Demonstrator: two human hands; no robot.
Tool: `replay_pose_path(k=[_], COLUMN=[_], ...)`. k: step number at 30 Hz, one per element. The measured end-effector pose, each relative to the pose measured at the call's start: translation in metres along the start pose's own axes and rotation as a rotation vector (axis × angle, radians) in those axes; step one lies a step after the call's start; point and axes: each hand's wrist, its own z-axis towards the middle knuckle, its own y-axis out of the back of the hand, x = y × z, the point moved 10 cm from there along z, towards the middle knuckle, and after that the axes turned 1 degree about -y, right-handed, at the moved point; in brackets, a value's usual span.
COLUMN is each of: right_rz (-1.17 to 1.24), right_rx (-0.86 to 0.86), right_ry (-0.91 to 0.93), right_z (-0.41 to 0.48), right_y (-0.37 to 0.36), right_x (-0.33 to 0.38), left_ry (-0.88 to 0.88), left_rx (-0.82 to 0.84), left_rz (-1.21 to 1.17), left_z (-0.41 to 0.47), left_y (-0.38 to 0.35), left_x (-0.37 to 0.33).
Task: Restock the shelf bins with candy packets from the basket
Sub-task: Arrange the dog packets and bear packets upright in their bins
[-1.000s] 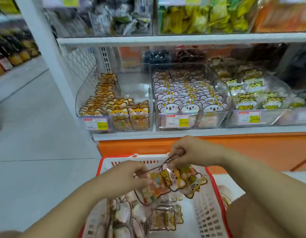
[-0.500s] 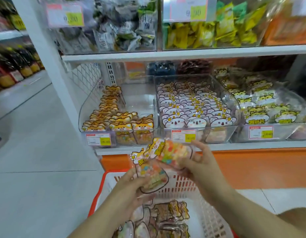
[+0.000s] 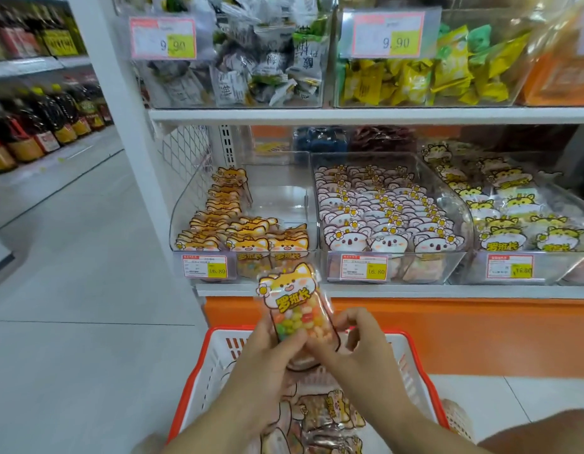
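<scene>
We see the candy packet (image 3: 295, 309) upright above the basket (image 3: 212, 365) (fox face on top), its lower half pinched by fingers (image 3: 292, 343) of left hand (image 3: 267, 368) and right hand (image 3: 359, 352).

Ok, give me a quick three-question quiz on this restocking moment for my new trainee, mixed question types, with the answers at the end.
1. True or false: both the left hand and the right hand grip the candy packet.
2. Multiple choice: which lower-shelf bin holds packets with the same orange face? A left, B middle, C right.
3. Short answer: what price is marked on the front of that bin?
Key: 1 true. 2 A, the left bin, which has bare floor at its rear right. 3 16.80, on its price tag.
</scene>
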Motion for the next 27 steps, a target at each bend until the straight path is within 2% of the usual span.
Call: replay_pose_path(k=[2, 5, 8, 14, 17, 23, 27], right_rz=[0.013, 0.014, 0.036, 0.081, 0.05, -0.526, -0.408], right_rx=[0.045, 0.296, 0.498, 0.584, 0.619, 0.759, 0.67], right_ry=[-0.03, -0.08, -0.006, 0.08, 0.088, 0.285, 0.273], right_z=[0.011, 0.026, 0.031, 0.03, 0.036, 0.033, 0.042], right_y=[0.002, -0.013, -0.038, -0.065, -0.066, -0.093, -0.094], right_x=[0.013, 0.045, 0.079, 0.109, 0.125, 0.139, 0.137], left_ry=[-0.094, -0.184, -0.21, -0.364, -0.363, -0.387, -0.437], left_rx=[0.009, 0.131, 0.187, 0.107, 0.161, 0.169, 0.161], left_rz=[0.183, 0.476, 0.6, 0.843, 0.909, 1.126, 1.155], left_z=[0.001, -0.002, -0.008, -0.017, -0.019, -0.009, -0.004], left_y=[0.008, 0.013, 0.023, 0.042, 0.049, 0.058, 0.055], left_x=[-0.025, -0.06, -0.079, -0.11, -0.118, -0.132, -0.139])
